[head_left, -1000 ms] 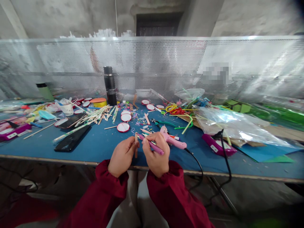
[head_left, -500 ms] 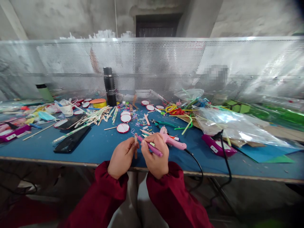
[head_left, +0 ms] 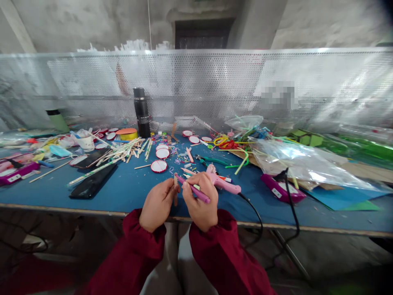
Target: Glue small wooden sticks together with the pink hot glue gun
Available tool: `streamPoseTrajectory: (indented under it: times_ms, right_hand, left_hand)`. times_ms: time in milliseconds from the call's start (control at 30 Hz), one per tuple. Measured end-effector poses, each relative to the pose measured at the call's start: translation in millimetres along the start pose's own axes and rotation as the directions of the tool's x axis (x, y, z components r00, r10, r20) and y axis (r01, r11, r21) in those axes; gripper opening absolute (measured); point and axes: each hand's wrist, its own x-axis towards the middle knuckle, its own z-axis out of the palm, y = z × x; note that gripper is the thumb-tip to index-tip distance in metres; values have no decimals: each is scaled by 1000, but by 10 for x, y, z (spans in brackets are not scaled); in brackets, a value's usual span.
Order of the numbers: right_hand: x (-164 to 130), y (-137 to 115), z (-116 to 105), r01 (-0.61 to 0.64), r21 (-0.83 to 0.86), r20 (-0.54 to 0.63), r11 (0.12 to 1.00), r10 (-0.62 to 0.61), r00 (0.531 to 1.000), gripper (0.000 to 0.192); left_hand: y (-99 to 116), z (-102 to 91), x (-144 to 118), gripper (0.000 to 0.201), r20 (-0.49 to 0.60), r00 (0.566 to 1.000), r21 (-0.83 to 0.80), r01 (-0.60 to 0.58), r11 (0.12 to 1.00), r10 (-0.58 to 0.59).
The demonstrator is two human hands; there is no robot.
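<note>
Pinched upright in my left hand (head_left: 158, 205) is a small flat wooden craft stick (head_left: 176, 199), its upper end showing above the fingers. My right hand (head_left: 201, 200) is closed around a pink-purple marker pen (head_left: 199, 193), whose tip points at the top of the stick; whether it touches I cannot tell. Just beyond my right hand lies a pink glue gun (head_left: 225, 183) with a black cord. Pliers with green handles (head_left: 213, 159) rest behind it. White discs with red rims (head_left: 159, 166) lie ahead of my left hand.
To the left are a black phone (head_left: 92, 182), a heap of wooden sticks (head_left: 130, 149) and a paper cup (head_left: 86, 142). A black bottle (head_left: 141, 114) stands at the back by a perforated metal screen (head_left: 202, 86). Purple device (head_left: 281, 189) and plastic bag (head_left: 307, 162) are on the right.
</note>
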Motion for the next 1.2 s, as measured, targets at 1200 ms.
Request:
streamPoseTrajectory:
  times_ms: [1200]
  right_hand:
    - [-6,3,-10,1,-63,-19,998,-2,1000,15]
  left_hand:
    - [9,-5,0,39,3,1000,-3,12,1000,-12]
